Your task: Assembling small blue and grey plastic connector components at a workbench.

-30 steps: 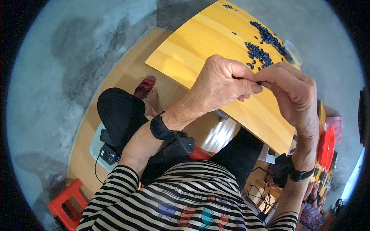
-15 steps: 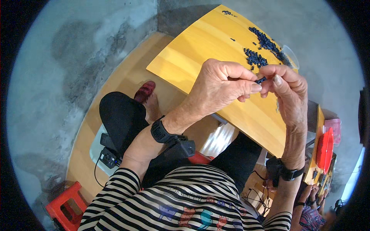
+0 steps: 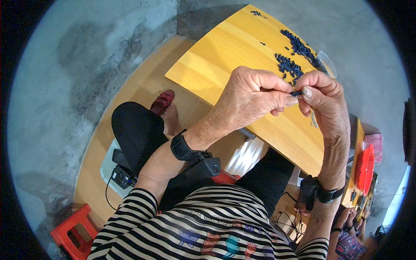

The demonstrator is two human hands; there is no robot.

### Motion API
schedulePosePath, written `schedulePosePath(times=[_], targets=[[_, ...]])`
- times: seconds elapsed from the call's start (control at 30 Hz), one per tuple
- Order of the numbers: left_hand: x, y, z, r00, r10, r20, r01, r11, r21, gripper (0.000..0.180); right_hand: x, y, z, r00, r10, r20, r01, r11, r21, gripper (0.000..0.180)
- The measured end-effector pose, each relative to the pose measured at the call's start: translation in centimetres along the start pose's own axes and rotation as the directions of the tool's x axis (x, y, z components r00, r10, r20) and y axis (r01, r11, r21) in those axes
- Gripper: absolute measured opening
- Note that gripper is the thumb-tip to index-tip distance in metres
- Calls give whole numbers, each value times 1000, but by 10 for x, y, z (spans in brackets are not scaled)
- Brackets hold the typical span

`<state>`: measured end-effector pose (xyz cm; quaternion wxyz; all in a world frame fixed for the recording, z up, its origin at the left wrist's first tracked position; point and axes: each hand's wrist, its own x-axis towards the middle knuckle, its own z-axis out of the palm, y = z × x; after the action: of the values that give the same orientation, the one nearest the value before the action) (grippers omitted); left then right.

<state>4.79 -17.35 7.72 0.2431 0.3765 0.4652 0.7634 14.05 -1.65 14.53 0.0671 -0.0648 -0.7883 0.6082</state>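
Above the yellow wooden table [image 3: 216,56], my left hand [image 3: 255,95] pinches a small dark blue piece [image 3: 296,93] between thumb and fingertips. My right hand [image 3: 323,93] closes its thumb and forefinger on the other end of the same piece, so the fingertips of both hands almost meet. Most of the piece is covered by the fingers, and its exact kind is too small to tell. Just beyond the hands lies a loose heap of similar dark blue pieces [image 3: 288,65]. A longer heap of them [image 3: 301,47] stretches along the far edge.
A clear plastic container [image 3: 327,64] stands at the table's far right edge. Small silvery parts [image 3: 313,120] lie beside my right wrist. To the right are a red basin [image 3: 365,169] and another person's hands [image 3: 344,217]. A red stool [image 3: 76,232] stands at lower left.
My right thumb and forefinger have come in closer and now grip the piece's end. The right hand has shifted slightly, uncovering the silvery parts. My left hand has hardly moved.
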Motion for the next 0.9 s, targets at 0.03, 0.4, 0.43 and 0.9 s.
schedulePosePath(times=[0.03,0.4,0.43,0.9], targets=[[1,-1,1,1000,-2,2,2,1000,-1,12,0,0,0,1000,1,-2,-1,1000,1,16],[0,-2,4,999,-34,25,35,998,-42,9,9,2,-8,986,116,121,-137,973,185,14],[0,-2,4,999,-35,25,36,998,-43,9,9,4,-8,986,117,122,-138,973,185,14],[1,-2,4,1000,14,-9,-14,1000,-24,9,18,10,-9,962,125,243,-208,912,353,14]])
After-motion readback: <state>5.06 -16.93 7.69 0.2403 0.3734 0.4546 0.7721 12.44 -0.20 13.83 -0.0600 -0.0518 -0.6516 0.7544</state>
